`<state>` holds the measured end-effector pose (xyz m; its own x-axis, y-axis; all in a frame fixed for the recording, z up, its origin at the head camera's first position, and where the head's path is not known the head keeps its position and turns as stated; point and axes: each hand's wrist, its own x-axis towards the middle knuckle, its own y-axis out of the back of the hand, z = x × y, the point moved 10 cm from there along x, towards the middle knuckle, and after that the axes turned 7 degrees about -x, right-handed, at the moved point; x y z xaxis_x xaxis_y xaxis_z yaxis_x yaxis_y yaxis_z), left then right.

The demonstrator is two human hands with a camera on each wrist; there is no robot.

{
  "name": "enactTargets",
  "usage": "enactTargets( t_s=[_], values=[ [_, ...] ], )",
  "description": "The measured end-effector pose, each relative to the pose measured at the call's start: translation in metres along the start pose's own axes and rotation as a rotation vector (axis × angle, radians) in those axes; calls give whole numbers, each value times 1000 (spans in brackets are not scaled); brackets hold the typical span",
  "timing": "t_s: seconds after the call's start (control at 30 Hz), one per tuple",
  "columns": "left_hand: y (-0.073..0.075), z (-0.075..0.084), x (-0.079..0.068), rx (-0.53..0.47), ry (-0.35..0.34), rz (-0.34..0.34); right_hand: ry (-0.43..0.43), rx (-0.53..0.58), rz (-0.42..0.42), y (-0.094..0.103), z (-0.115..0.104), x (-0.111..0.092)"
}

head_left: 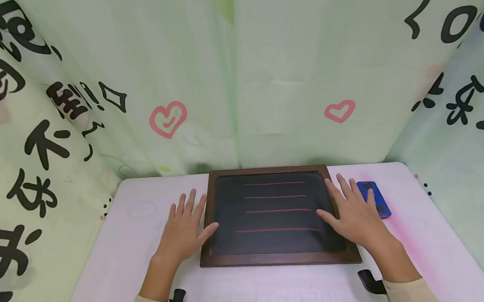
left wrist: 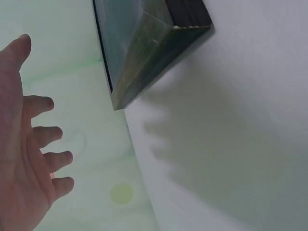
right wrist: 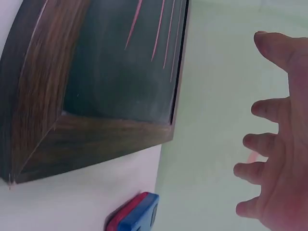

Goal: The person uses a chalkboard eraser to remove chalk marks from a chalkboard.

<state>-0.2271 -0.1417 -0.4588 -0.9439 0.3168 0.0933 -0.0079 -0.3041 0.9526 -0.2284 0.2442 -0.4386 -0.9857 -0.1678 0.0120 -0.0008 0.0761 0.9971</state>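
A small chalkboard in a dark wooden frame lies on the table, with several pink lines drawn across it. My left hand hovers palm down by its left edge, fingers spread and holding nothing; in the left wrist view the hand is clear of the frame, its shadow on the table. Over the right edge hovers my right hand, fingers likewise spread and empty. Just beyond its little finger lies a blue eraser, partly covered by that finger; a red layer shows under the blue in the right wrist view.
The pale table carries the board and eraser. Light green curtains with black writing and pink hearts hang behind and on both sides. Black wrist-camera parts stick out beside the sleeves.
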Motion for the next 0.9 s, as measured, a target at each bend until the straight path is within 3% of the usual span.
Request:
enactTargets(
  t_s=[0.4, 0.7, 0.9],
  values=[
    [-4, -2, 6, -34, -91, -7, 37, -32, 142, 9, 24, -1],
    [-14, -8, 10, -20, -118, -38, 20, 7, 238, 15, 51, -4],
    [-24, -12, 9, -44, -102, -88, -7, 14, 225, 10, 71, -5]
  ],
)
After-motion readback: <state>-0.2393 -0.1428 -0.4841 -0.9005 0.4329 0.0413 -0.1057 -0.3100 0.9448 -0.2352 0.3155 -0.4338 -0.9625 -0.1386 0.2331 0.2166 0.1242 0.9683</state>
